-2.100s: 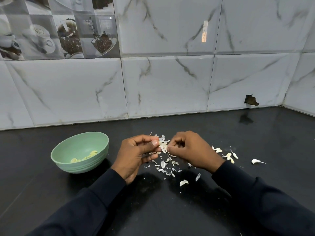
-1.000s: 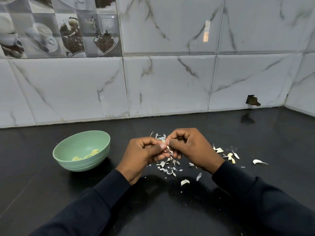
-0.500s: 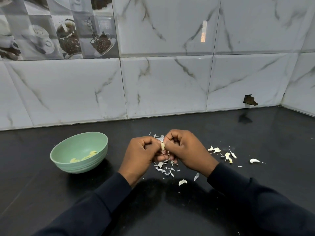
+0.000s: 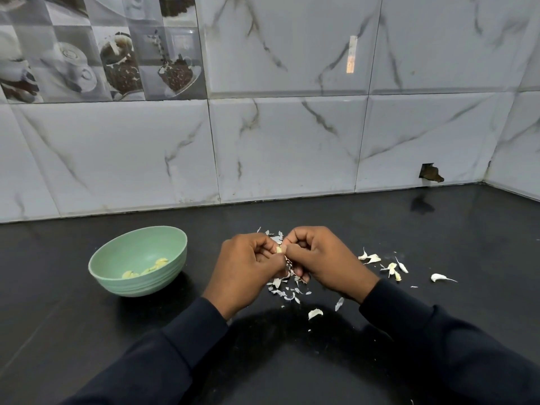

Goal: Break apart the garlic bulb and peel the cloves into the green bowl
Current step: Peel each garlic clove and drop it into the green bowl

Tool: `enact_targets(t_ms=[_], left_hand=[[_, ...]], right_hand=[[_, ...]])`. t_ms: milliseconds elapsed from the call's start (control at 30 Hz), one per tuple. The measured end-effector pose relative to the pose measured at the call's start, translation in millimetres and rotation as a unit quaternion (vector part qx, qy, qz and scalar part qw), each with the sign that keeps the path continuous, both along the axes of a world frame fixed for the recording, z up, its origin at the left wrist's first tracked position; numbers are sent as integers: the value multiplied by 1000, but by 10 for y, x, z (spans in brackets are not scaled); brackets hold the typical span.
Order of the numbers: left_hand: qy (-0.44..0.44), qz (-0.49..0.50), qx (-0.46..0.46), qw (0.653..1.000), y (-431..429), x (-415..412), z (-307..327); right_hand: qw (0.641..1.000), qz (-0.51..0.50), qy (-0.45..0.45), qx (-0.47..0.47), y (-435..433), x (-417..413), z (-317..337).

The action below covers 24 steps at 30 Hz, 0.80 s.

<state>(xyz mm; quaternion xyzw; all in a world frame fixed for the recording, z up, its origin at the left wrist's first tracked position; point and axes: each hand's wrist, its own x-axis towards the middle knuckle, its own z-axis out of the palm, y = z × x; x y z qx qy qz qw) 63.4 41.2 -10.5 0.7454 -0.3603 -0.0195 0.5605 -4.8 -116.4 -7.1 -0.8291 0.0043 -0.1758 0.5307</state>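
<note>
Nearest the camera, two dark long sleeves are reaching out over the glossy black stone countertop. Just below the hands, thin white papery skin flakes are lying scattered. The left hand and the right hand are meeting knuckle to knuckle, both with fingers curled. Between them they are pinching one small pale garlic clove, which is showing only as a sliver at the top of the grip. The step in hand appears to be stripping the skin. It is probably going best with the left hand steadying the clove while the right thumbnail is catching a loose edge and pulling lengthwise, over the flake pile. To the left of the left hand, the round pale green bowl is sitting with a few yellowish peeled cloves inside. Right of the right hand, several white garlic pieces are lying, whether cloves or husks I cannot tell. Beyond the hands, a grey marbled tile wall is rising.
</note>
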Motion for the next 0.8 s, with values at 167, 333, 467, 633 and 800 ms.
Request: enact_targets(t_ms=[167, 333, 467, 633, 800], left_hand=[[59, -45, -24, 997, 5, 16, 15], [152, -98, -71, 981, 29, 46, 52], [223, -103, -110, 963, 29, 82, 51], [258, -80, -117, 956, 83, 187, -14], [242, -71, -102, 962, 97, 222, -47]], right_hand=[[1000, 8, -6, 15, -7, -5, 3], [999, 11, -20, 46, -50, 0, 20], [997, 4, 4, 72, -157, 31, 47], [993, 13, 113, -32, -300, 26, -28], [993, -31, 92, -74, -319, 16, -42]])
